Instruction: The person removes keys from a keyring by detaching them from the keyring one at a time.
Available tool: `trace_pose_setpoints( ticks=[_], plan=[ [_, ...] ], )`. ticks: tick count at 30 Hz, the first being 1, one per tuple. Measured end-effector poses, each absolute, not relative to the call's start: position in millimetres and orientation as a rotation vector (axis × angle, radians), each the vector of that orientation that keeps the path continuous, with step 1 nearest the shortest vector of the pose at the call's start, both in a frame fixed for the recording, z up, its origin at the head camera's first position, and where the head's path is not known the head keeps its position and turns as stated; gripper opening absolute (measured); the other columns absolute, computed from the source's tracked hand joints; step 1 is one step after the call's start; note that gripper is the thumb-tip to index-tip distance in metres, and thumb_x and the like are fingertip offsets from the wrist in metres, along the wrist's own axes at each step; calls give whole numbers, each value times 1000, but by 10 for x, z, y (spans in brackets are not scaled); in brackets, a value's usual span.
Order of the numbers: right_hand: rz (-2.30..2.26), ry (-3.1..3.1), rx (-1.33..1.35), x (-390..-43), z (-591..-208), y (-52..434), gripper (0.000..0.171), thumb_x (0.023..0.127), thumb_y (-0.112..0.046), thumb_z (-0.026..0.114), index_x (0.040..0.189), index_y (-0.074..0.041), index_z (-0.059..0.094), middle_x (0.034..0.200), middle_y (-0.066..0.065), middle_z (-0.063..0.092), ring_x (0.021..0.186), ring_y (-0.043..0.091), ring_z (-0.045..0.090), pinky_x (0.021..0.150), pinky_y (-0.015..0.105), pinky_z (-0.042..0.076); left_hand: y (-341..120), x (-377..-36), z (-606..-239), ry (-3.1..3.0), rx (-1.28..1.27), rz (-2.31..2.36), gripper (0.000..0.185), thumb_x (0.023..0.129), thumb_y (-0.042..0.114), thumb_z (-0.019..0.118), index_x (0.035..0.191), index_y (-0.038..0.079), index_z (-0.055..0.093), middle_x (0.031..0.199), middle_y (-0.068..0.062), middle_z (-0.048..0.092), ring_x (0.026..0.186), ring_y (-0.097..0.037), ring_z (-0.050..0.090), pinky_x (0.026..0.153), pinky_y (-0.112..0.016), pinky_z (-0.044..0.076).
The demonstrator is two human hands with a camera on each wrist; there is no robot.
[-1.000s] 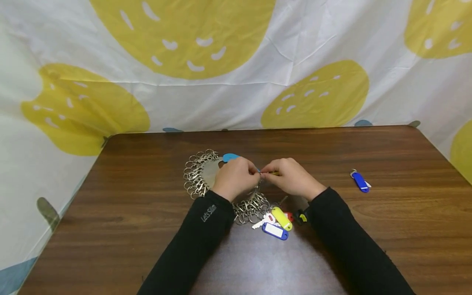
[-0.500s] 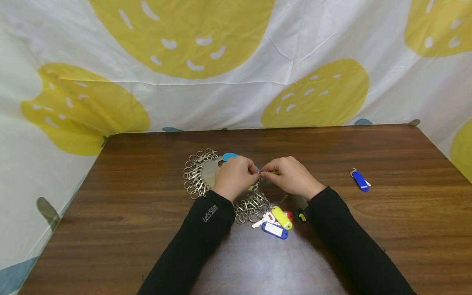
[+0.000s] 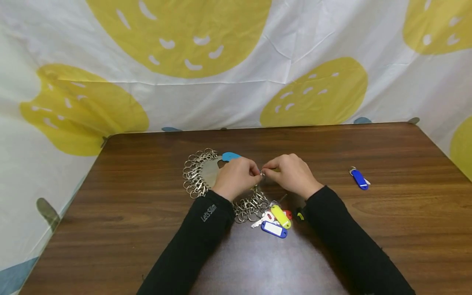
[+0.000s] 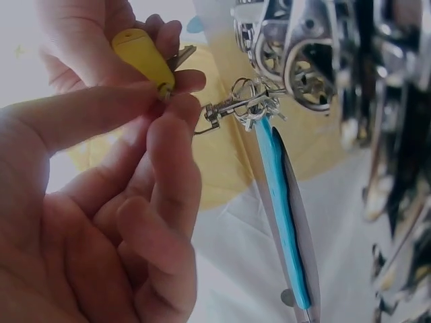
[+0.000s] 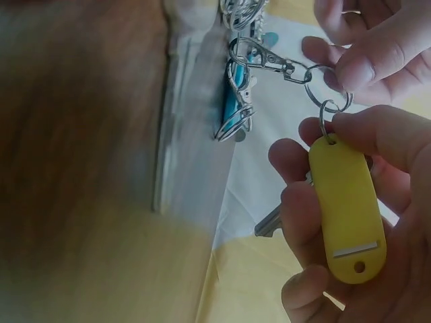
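Note:
Both hands meet above the right side of a flat metal plate (image 3: 209, 172) edged with many snap hooks and split rings. My left hand (image 3: 237, 177) pinches a split ring (image 5: 311, 91) hanging from one snap hook (image 5: 273, 62). Opposite it, my right hand (image 3: 291, 174) holds a yellow key tag (image 5: 350, 208) by its small ring (image 5: 322, 120), with the fingers curled round the tag. A key (image 5: 269, 221) sticks out behind the tag. In the right wrist view the tag's small ring overlaps the split ring. A blue part (image 3: 230, 156) of the plate shows beyond my left hand.
Below the hands lie several keys with tags: a yellow tag (image 3: 281, 216), a blue tag (image 3: 274, 229) and a partly covered red tag (image 3: 288, 214). Another blue tag (image 3: 359, 179) with a key lies apart at the right. A patterned cloth (image 3: 221, 102) hangs behind the wooden table (image 3: 121, 229).
My right hand has shifted slightly and its fingertips have turned where they meet the left hand's. The left hand keeps nearly the same place, and the loose keys have not moved.

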State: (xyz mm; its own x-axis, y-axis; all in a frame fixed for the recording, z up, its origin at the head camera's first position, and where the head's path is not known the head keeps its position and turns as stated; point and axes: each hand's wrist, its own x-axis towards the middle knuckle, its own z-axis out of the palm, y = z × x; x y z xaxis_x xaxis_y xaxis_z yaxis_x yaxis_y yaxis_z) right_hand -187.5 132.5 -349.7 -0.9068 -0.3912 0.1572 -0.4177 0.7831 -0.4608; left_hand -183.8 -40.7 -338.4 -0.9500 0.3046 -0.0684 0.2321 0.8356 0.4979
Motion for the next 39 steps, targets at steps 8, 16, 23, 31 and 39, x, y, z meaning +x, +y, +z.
trace_pose_setpoints(
  ticks=[8, 16, 23, 31, 39],
  plan=[
    [842, -2892, 716, -1850, -3477, 1334, 18, 91, -20, 63, 100, -12, 76, 91, 6, 75, 51, 8, 46, 51, 26, 34, -412, -1817, -3383, 2853, 427, 761, 21, 90, 36, 62, 80, 20, 73, 79, 6, 69, 62, -12, 57, 49, -27, 40],
    [813, -2879, 740, -1850, -3483, 1320, 17, 90, -19, 63, 99, -13, 76, 92, 6, 75, 55, 6, 50, 54, 24, 37, -397, -1810, -3369, 2891, 344, 741, 16, 87, 36, 66, 77, 22, 67, 83, 6, 68, 67, -12, 59, 51, -28, 41],
    [784, -2907, 689, -1864, -3486, 1333, 17, 89, -21, 64, 99, -15, 76, 91, 6, 75, 49, 8, 44, 49, 25, 33, -364, -1830, -3384, 2896, 369, 721, 17, 88, 35, 65, 77, 22, 66, 83, 6, 67, 67, -13, 58, 52, -28, 41],
    [783, -2914, 689, -1860, -3508, 1314, 18, 90, -23, 64, 99, -15, 76, 91, 5, 75, 51, 7, 47, 50, 25, 35, -390, -1823, -3426, 2891, 378, 755, 18, 87, 34, 65, 75, 21, 66, 78, 6, 66, 63, -12, 56, 50, -27, 40],
    [772, -2891, 716, -1856, -3498, 1288, 16, 90, -21, 64, 99, -15, 76, 92, 5, 75, 58, 8, 53, 53, 24, 38, -434, -1789, -3395, 2888, 466, 722, 14, 85, 32, 69, 77, 22, 65, 77, 6, 65, 67, -13, 58, 54, -29, 40]
  ],
)
